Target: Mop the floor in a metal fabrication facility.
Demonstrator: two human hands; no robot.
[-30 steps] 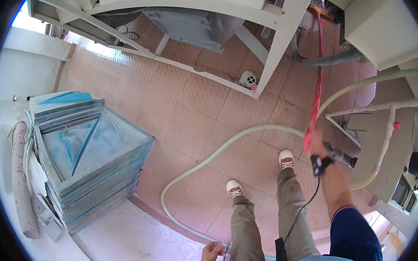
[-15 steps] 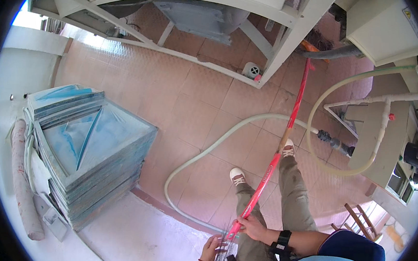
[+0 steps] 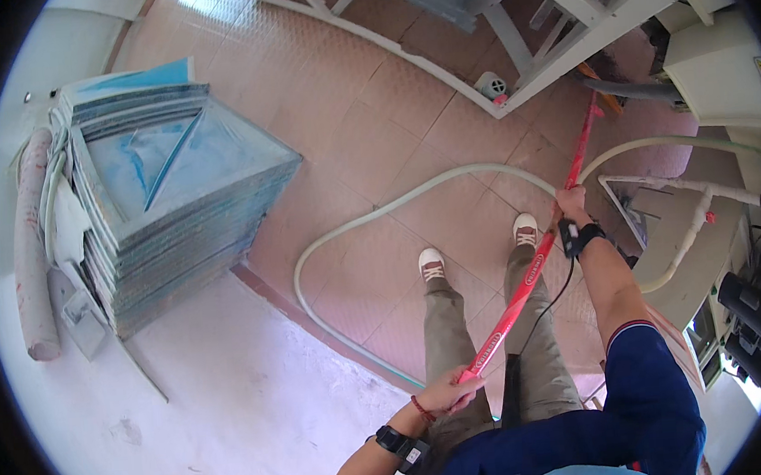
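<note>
over the tiled floor (image 3: 366, 150), the red-wrapped pole (image 3: 533, 271) already extends to the grey hose (image 3: 644, 90), left hand (image 3: 449, 393) near its close end, right hand (image 3: 571, 203) farther up, both with fingers curled round it, what seems its orange head (image 3: 589, 71) half-hidden, leaving what remains unclear.

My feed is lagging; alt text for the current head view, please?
The left hand and right hand grip a long red pole, apparently a broom, the left lower in view. A pale hose curves over floor tiles, right of stacked flat frames.

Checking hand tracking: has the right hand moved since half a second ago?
Yes, the right hand moved forward and rightward, closer to the white machine frame.
</note>
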